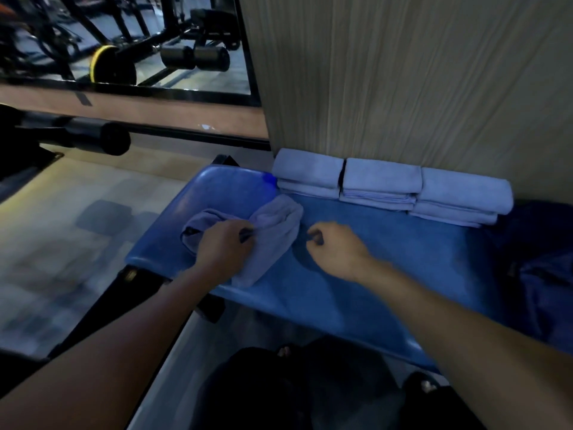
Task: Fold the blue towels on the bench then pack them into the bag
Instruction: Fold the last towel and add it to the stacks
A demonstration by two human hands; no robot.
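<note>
- Towel, crumpled and blue, lies on the bench under the left grip, whose fingers pinch its cloth.
- Right grip hovers just right of it, fingers curled, holding nothing.
- Folded towels sit beyond both grips, against the wall.

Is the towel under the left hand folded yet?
Not folded: the crumpled lavender-blue towel lies bunched and twisted on the blue padded bench, gripped by the left hand.

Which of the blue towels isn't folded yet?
The crumpled towel under the left hand, at the bench's left end; the others sit folded in stacks against the wall.
</note>
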